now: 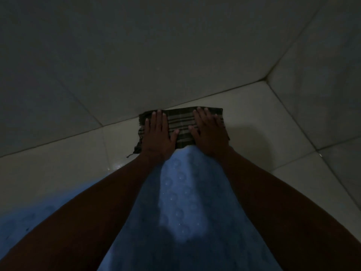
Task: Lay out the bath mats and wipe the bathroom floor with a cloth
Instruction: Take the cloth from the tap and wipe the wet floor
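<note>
A dim head-camera view looked down along two bare forearms to a pale tiled floor [68, 161] meeting tiled walls at a corner. On the left, the left hand [159, 134] lay flat with its fingers straight and together, pressing the left half of a dark striped cloth [180, 124]. The cloth lay folded on the floor close to the base of the far wall, its frayed left edge trailing loose threads. To the right, the right hand [210, 133] lay flat in the same way, fingers extended and slightly spread, pressing the cloth's right half. Neither hand gripped anything. A blue bath mat [175, 202] with raised round bumps lay spread beneath the arms; its far end seemed to touch the cloth's near edge, though the light was too poor to be sure. To wipe well, even pressure from both palms and overlapping strokes along the wall line would likely serve, keeping the cloth flat. No containers were visible.
</note>
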